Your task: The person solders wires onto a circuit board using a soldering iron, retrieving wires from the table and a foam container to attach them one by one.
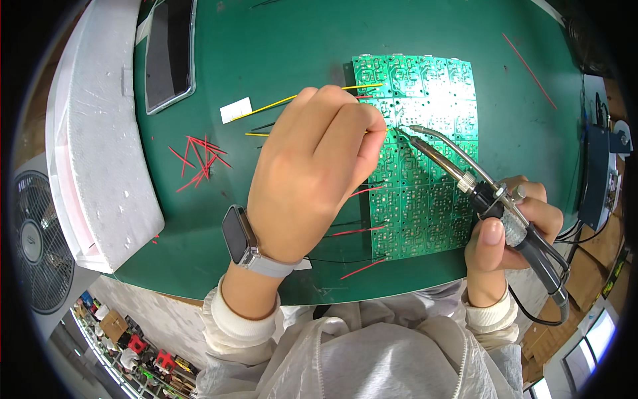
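Note:
A green panel of joined circuit boards (425, 193) lies on the table, with red, black and yellow wires along its left edge. My left hand (312, 159) is closed in a pinch over that edge. A thin yellow wire (256, 135) runs under the hand, and a bit of yellow shows at the fingertips. My right hand (512, 229) grips a soldering iron (438, 159) with a curved metal feed tube (452, 143) alongside. The iron's tip meets the panel just right of my left fingertips. The exact joint is too small to make out.
Loose red wires (201, 159) lie in a pile left of my left hand. A phone (170, 53) and a white foam box (100, 146) are at the left. One red wire (530, 70) lies far right. A blue device (598, 159) with cables stands at the right edge.

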The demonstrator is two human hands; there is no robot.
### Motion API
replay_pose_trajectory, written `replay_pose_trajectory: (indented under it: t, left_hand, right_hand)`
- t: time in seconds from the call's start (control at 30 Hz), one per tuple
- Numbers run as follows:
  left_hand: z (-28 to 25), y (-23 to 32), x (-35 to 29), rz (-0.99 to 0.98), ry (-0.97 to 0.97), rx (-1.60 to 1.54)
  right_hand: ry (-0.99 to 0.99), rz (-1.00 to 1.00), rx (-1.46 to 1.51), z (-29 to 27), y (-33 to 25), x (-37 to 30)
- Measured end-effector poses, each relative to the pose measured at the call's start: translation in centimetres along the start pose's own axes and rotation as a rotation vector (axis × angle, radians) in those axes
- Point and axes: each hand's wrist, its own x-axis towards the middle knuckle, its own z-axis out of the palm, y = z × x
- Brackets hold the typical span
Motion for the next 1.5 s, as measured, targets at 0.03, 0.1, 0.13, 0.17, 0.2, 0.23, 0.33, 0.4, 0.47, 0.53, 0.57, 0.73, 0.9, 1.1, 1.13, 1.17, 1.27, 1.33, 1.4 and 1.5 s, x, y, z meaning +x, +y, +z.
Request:
replay_pose_trajectory:
  t: [0.03,0.1,0.13,0.17,0.2,0.23,0.33,0.4,0.47,0.53,0.57,0.73,0.9,1.1,1.13,1.17,1.27,1.33,1.4,1.5]
  left_hand:
    - [0.03,-0.03,0.02,0.009,0.006,0.008]
    - [0.09,-0.12,0.07,0.026,0.016,0.023]
    - [0.11,-0.15,0.08,0.045,0.027,0.039]
    - [0.12,-0.18,0.1,0.044,0.025,0.038]
    - [0.15,-0.24,0.08,0.062,0.034,0.043]
    - [0.16,-0.26,0.04,0.08,0.042,0.048]
    - [-0.07,0.19,0.04,0.027,0.021,0.042]
    - [0.01,0.01,0.05,0.046,0.03,0.041]
    - [0.05,-0.25,0.06,0.065,0.039,0.04]
    - [0.08,-0.45,0.11,0.117,0.047,0.051]
    - [0.09,-0.45,0.14,0.116,0.046,0.051]
    - [0.16,-0.43,0.16,0.109,0.051,0.031]
    - [0.09,-0.38,0.36,0.121,0.043,0.027]
    - [0.15,-0.22,0.3,0.11,0.041,0.024]
    - [0.2,-0.22,0.28,0.107,0.039,0.021]
    - [0.29,-0.22,0.27,0.106,0.038,0.02]
    - [0.29,-0.12,0.36,0.1,0.041,0.017]
    - [0.34,-0.22,0.36,0.122,0.047,0.028]
    - [0.35,-0.2,0.35,0.12,0.047,0.029]
    - [0.34,-0.21,0.32,0.12,0.044,0.034]
  right_hand:
    - [0.005,-0.002,-0.006,0.03,-0.03,-0.01]
    - [0.009,-0.002,-0.012,-0.02,-0.07,-0.01]
    - [0.008,-0.002,-0.008,-0.05,-0.09,-0.01]
    - [0.007,-0.001,-0.004,-0.08,-0.11,0.0]
    - [0.007,0.0,-0.003,-0.06,-0.11,-0.04]
    - [0.012,0.003,-0.003,-0.04,-0.11,-0.08]
    - [0.039,0.016,-0.003,-0.01,0.0,-0.24]
    - [0.06,0.025,0.0,0.0,0.03,-0.33]
    - [0.073,0.038,-0.003,0.01,0.01,-0.39]
    - [0.066,0.049,0.003,0.03,-0.14,-0.35]
    - [0.06,0.059,0.008,0.02,-0.22,-0.33]
    - [0.008,0.043,-0.031,-0.24,-0.34,-0.18]
    - [-0.017,0.029,-0.05,-0.31,-0.49,0.02]
    - [-0.012,0.032,-0.048,-0.38,-0.39,-0.08]
    - [-0.009,0.042,-0.043,-0.43,-0.37,-0.13]
    - [-0.006,0.052,-0.038,-0.46,-0.34,-0.16]
    - [-0.005,0.045,-0.04,-0.53,-0.39,-0.13]
    - [-0.008,0.048,-0.04,-0.53,-0.44,-0.1]
    - [-0.01,0.051,-0.04,-0.49,-0.49,-0.12]
    - [0.019,0.08,-0.035,-0.38,-0.51,-0.21]
